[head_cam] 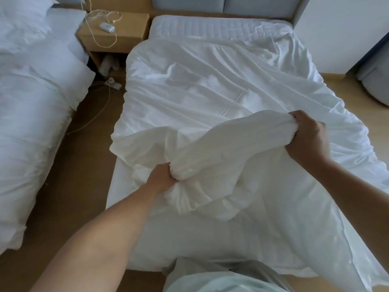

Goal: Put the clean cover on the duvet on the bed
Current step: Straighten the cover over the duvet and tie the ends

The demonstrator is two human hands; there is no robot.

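Note:
A thin white cover (221, 81) lies spread and wrinkled over the bed (210, 24), hanging off the right side. Near the foot lies the thicker, cream-white duvet (210, 148), bunched into a roll. My left hand (162, 175) grips the roll's near left end. My right hand (307, 138) grips its far right end, fingers curled into the gathered fabric, holding it a little above the cover. Both forearms reach in from the bottom of the view.
A second bed (31, 91) with white bedding stands at the left across a narrow strip of wooden floor (80, 161). A wooden nightstand (113, 30) with a cable and a small white device sits between the headboards. A power strip (114, 84) lies on the floor.

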